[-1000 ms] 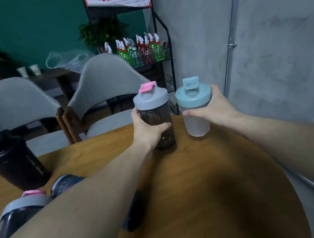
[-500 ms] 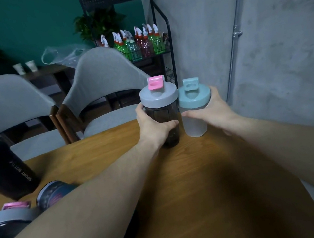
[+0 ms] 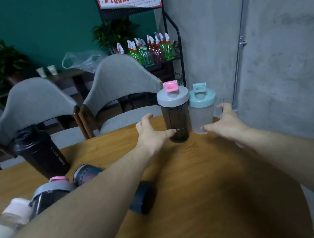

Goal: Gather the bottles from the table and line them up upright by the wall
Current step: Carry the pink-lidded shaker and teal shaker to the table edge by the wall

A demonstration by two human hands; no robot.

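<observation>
Near the bench's [image 3: 206,203] left edge lie a pink-capped bottle [image 3: 48,194] and a clear one [image 3: 7,216]; a black bottle [image 3: 40,151] stands beyond. At the far edge by the wall [image 3: 286,57], left hand [image 3: 150,134] and right hand [image 3: 225,124], fingers spread and released, flank the upright, touching smoky bottle [image 3: 175,113] and frosted bottle [image 3: 202,111].

Your left hand [image 3: 150,134] and right hand [image 3: 226,126] are bare, with no gloves, rings or watch showing. Both your forearms are uncovered right to the frame edge; no sleeve is visible.
</observation>
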